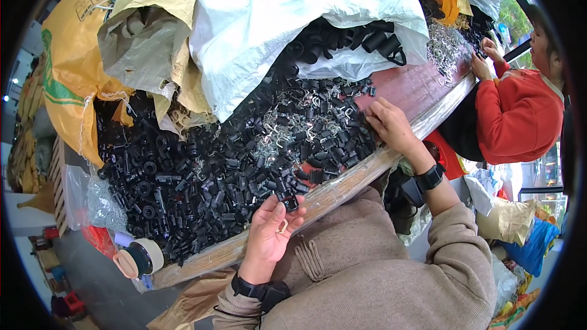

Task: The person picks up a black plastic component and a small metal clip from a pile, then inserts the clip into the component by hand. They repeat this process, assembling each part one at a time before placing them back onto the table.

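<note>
Clamping a black part (292, 202) in the left hand (269, 225) at the near edge of the tabletop (345, 187), with a metal hook (282, 227) by the palm. Farther right, holding the right hand (392, 124) beside the heap (229, 174), fingertips close together; cannot tell on what.

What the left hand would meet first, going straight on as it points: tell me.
The left hand would likely first meet the heap of small black parts just ahead; whether it would touch or pass above is unclear from this view.
</note>
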A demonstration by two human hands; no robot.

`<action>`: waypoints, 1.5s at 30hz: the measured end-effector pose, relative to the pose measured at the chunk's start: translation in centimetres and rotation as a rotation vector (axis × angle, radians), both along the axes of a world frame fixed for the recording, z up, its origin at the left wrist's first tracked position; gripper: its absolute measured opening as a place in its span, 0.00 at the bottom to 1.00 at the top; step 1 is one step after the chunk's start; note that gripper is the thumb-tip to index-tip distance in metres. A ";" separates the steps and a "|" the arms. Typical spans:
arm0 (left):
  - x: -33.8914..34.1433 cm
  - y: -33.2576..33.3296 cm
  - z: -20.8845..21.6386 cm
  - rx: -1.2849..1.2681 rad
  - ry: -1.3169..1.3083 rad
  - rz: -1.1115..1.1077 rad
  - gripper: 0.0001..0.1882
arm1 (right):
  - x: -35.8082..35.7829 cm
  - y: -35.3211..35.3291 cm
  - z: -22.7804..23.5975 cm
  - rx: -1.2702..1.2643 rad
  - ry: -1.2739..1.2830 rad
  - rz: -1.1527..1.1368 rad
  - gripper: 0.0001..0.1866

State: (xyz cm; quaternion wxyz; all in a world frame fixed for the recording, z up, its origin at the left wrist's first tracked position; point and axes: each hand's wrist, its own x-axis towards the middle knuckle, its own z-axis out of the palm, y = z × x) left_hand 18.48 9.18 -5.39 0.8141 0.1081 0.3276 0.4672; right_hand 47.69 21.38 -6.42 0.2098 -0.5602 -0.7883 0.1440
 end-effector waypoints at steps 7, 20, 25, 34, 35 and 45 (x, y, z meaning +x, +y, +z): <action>0.2 -0.2 0.3 0.021 0.017 -0.005 0.15 | 0.2 1.1 0.7 0.032 0.048 0.193 0.06; 0.8 0.1 0.1 -0.002 0.035 0.023 0.17 | -1.4 0.8 -1.5 0.148 -0.202 -0.057 0.06; 0.4 0.2 0.3 0.009 0.035 0.019 0.18 | -1.6 0.6 -0.7 0.203 -0.063 -0.042 0.06; -0.6 -0.1 0.2 0.028 0.024 -0.002 0.15 | -2.9 -0.4 0.0 0.079 -0.141 -0.290 0.08; -0.6 -0.2 0.2 0.028 0.022 -0.003 0.15 | -3.2 -0.4 -0.1 0.087 -0.128 -0.285 0.08; -0.7 -0.3 -0.3 0.015 0.032 0.017 0.19 | -1.6 0.7 -0.3 0.006 0.140 -0.094 0.07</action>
